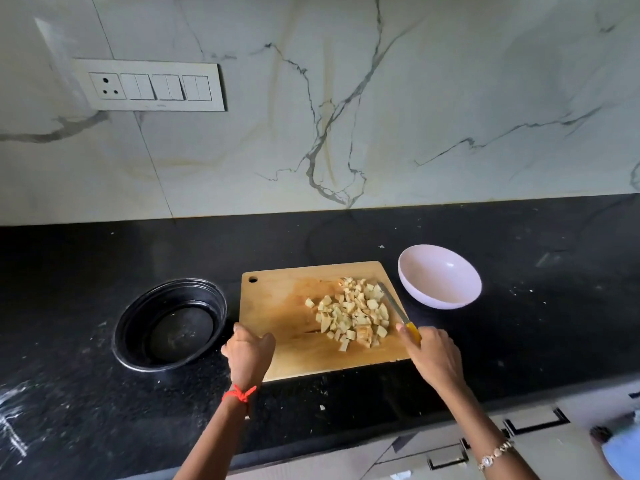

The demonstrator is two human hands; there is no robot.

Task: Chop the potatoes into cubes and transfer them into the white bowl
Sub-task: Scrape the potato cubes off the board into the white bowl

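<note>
A pile of pale potato cubes (353,313) lies on the right half of a wooden cutting board (277,306). My right hand (433,355) grips a yellow-handled knife (398,311), whose blade rests along the right side of the pile. My left hand (247,353) grips the board's near left edge. The white bowl (440,277) stands just right of the board, with nothing visible inside.
A black round bowl (169,323) sits left of the board on the black counter (104,410). White specks and scraps dot the counter. A marble wall with a switch panel (152,85) rises behind. Drawer handles (536,422) show below the counter edge.
</note>
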